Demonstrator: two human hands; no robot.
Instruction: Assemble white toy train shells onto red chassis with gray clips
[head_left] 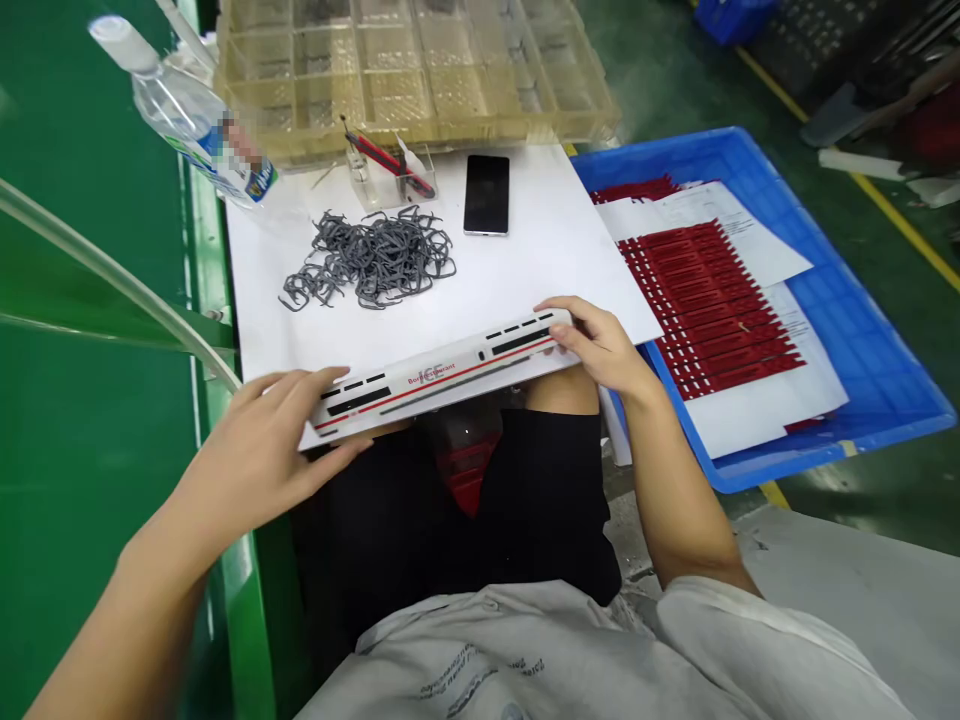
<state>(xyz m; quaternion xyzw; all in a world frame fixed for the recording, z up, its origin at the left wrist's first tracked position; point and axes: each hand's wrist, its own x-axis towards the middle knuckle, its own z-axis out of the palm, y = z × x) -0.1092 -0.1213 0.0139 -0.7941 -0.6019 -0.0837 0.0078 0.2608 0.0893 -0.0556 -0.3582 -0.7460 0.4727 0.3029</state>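
Observation:
A long white model train car shell [442, 377] with a red stripe, black windows and "ICE" lettering lies level at the front edge of the white work surface [547, 260]. My right hand [596, 340] grips its right end between thumb and fingers. Around the left end is my left hand [281, 440], fingers over the top and thumb stretched out below; whether the thumb presses on the shell is hard to see. Beyond the shell lies a tangled pile of thin grey plastic parts [382, 255].
Behind the pile stand a small clear holder [367, 185] with a red-black tool [382, 160], a phone [487, 195] and a yellowish compartment tray [420, 130]. A water bottle [195, 120] is at left. On the right, a blue crate [892, 420] holds red parts [705, 300] on paper.

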